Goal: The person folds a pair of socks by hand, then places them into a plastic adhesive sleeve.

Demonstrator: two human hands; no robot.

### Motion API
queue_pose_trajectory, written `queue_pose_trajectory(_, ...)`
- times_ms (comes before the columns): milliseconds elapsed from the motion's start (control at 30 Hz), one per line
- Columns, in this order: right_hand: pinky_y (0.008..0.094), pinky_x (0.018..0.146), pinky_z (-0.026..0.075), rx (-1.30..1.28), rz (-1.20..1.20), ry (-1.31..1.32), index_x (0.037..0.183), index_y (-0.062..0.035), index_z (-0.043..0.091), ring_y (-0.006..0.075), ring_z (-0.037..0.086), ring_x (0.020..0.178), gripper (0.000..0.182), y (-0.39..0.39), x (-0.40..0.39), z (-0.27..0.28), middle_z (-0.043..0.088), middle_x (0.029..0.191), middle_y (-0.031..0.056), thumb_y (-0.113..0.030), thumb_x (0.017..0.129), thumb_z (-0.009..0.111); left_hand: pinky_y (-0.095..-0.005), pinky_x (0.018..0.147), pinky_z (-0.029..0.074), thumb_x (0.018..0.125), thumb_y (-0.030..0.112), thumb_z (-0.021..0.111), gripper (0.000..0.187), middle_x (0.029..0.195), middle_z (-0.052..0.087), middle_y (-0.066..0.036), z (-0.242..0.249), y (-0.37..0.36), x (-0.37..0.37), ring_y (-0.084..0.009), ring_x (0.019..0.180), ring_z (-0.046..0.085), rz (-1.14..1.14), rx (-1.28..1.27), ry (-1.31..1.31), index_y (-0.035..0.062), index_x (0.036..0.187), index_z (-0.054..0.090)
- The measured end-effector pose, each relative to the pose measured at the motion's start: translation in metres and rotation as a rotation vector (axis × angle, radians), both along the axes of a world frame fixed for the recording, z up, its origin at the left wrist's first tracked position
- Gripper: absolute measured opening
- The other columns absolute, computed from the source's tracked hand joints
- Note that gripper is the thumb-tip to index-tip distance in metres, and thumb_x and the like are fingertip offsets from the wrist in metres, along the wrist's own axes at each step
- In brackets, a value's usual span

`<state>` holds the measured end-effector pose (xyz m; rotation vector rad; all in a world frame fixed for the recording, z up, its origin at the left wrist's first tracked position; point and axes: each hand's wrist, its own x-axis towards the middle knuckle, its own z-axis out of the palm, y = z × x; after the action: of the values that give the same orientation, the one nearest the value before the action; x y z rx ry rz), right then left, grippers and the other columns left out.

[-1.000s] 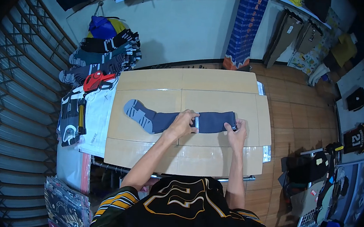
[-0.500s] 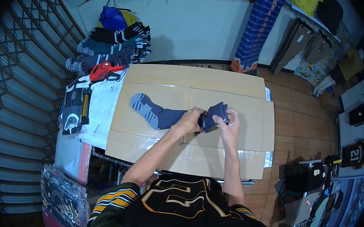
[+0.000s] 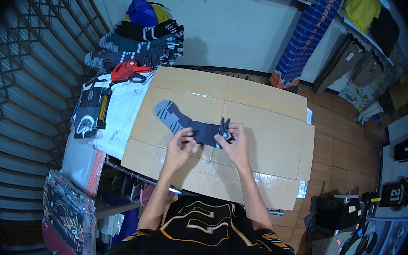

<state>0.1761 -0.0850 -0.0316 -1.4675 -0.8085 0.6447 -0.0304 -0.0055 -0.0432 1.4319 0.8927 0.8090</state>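
Observation:
A dark blue-grey sock (image 3: 204, 133) with a lighter grey patterned foot lies across the cardboard (image 3: 265, 101), its foot toward the upper left. My right hand (image 3: 233, 142) pinches the cuff end, where dark folded fabric with a white mark shows between thumb and fingers. At the sock's lower edge, near the ankle, is my left hand (image 3: 181, 147), its fingers apart and curved over the fabric, gripping nothing that I can see.
Piled socks (image 3: 137, 57) stand at the upper left, beside a red tool (image 3: 129, 71). Left of the cardboard lie white packages (image 3: 123, 112) and a black package (image 3: 90, 109). Garment racks (image 3: 343, 214) stand at the right. A patterned blue column (image 3: 303, 43) rises behind.
My left hand has let go of the sock near the cuff and moved left and down. The cuff is less bunched, and my right hand has shifted left with it. The view has shifted slightly.

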Motion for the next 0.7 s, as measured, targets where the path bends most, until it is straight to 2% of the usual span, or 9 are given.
queue_pose_trajectory(100, 0.0352, 0.086, 0.059, -0.177, 0.237, -0.174, 0.125, 0.0048, 0.054, 0.0227, 0.069, 0.092, 0.057, -0.001, -0.008, 0.011, 0.069, 0.103, 0.0152, -0.015, 0.081, 0.085, -0.0316, 0.09, 0.055, 0.092, 0.001, 0.072, 0.047, 0.123, 0.065, -0.013, -0.012, 0.008, -0.028, -0.0176, 0.108, 0.063, 0.245, 0.06, 0.067, -0.0022, 0.136, 0.056)
queue_pose_trajectory(200, 0.0368, 0.085, 0.059, -0.031, 0.174, -0.168, 0.121, 0.0042, 0.059, 0.0239, 0.07, 0.095, 0.048, 0.004, -0.013, 0.011, 0.07, 0.112, 0.0174, -0.015, 0.084, 0.082, -0.0326, 0.091, 0.053, 0.092, 0.002, 0.073, 0.052, 0.125, 0.063, -0.015, -0.016, 0.017, -0.041, -0.0198, 0.108, 0.061, 0.385, 0.066, 0.109, -0.0024, 0.139, 0.052)
queue_pose_trajectory(267, 0.042, 0.091, 0.056, -0.067, 0.145, -0.234, 0.118, 0.0038, 0.062, 0.0293, 0.069, 0.103, 0.04, 0.001, -0.01, 0.017, 0.07, 0.119, 0.0188, -0.013, 0.086, 0.079, -0.0328, 0.094, 0.051, 0.091, 0.008, 0.075, 0.064, 0.127, 0.06, -0.015, -0.021, 0.021, -0.044, -0.0185, 0.11, 0.059, 0.436, 0.087, 0.171, -0.0026, 0.146, 0.045)
queue_pose_trajectory(333, 0.0466, 0.103, 0.048, 0.026, 0.011, -0.584, 0.119, 0.0028, 0.063, 0.0355, 0.063, 0.116, 0.039, 0.003, -0.005, 0.006, 0.068, 0.123, 0.0195, -0.014, 0.087, 0.078, -0.0333, 0.092, 0.052, 0.09, 0.01, 0.077, 0.07, 0.126, 0.06, -0.016, -0.032, 0.029, -0.043, -0.0191, 0.109, 0.06, 0.431, 0.087, 0.218, -0.003, 0.149, 0.04)
queue_pose_trajectory(367, 0.0568, 0.115, 0.035, -0.023, 0.028, -0.647, 0.129, 0.0009, 0.061, 0.041, 0.048, 0.135, 0.048, 0.003, -0.003, -0.001, 0.058, 0.139, 0.0222, -0.026, 0.092, 0.074, -0.0339, 0.091, 0.053, 0.09, 0.011, 0.078, 0.077, 0.125, 0.059, -0.017, -0.037, 0.033, -0.041, -0.0197, 0.108, 0.061, 0.425, 0.089, 0.265, -0.0035, 0.151, 0.034)
queue_pose_trajectory(400, 0.0568, 0.115, 0.035, -0.024, 0.022, -0.65, 0.129, 0.0009, 0.061, 0.041, 0.048, 0.135, 0.048, 0.002, -0.004, -0.005, 0.058, 0.139, 0.0222, -0.026, 0.092, 0.074, -0.0339, 0.091, 0.053, 0.09, 0.011, 0.078, 0.077, 0.125, 0.059, -0.017, -0.031, 0.035, -0.036, -0.0197, 0.108, 0.061, 0.419, 0.09, 0.262, -0.0035, 0.151, 0.034)
queue_pose_trajectory(467, 0.0685, 0.116, 0.026, -0.332, 0.057, -0.938, 0.142, -0.0022, 0.054, 0.0437, 0.033, 0.146, 0.062, -0.002, -0.009, -0.015, 0.042, 0.154, 0.0233, -0.042, 0.096, 0.066, -0.0343, 0.086, 0.055, 0.088, 0.012, 0.081, 0.084, 0.118, 0.06, -0.016, -0.019, 0.039, -0.027, -0.0201, 0.1, 0.063, 0.426, 0.078, 0.326, -0.0046, 0.153, 0.03)
queue_pose_trajectory(500, 0.0743, 0.116, 0.018, -0.445, 0.165, -0.996, 0.154, -0.0046, 0.042, 0.0461, 0.021, 0.152, 0.073, -0.003, -0.007, -0.017, 0.032, 0.162, 0.0231, -0.051, 0.099, 0.058, -0.0343, 0.086, 0.055, 0.088, 0.012, 0.081, 0.084, 0.118, 0.06, -0.016, -0.018, 0.043, -0.024, -0.0201, 0.1, 0.063, 0.422, 0.079, 0.323, -0.0046, 0.153, 0.03)
queue_pose_trajectory(700, 0.0734, 0.118, 0.016, -0.396, 0.169, -0.943, 0.152, -0.0041, 0.045, 0.0457, 0.022, 0.152, 0.079, -0.006, -0.004, -0.02, 0.031, 0.162, 0.0248, -0.054, 0.094, 0.065, -0.0338, 0.082, 0.055, 0.084, 0.013, 0.084, 0.087, 0.101, 0.064, -0.01, -0.034, 0.063, -0.017, -0.0194, 0.086, 0.061, 0.45, 0.096, 0.437, -0.009, 0.15, 0.032)
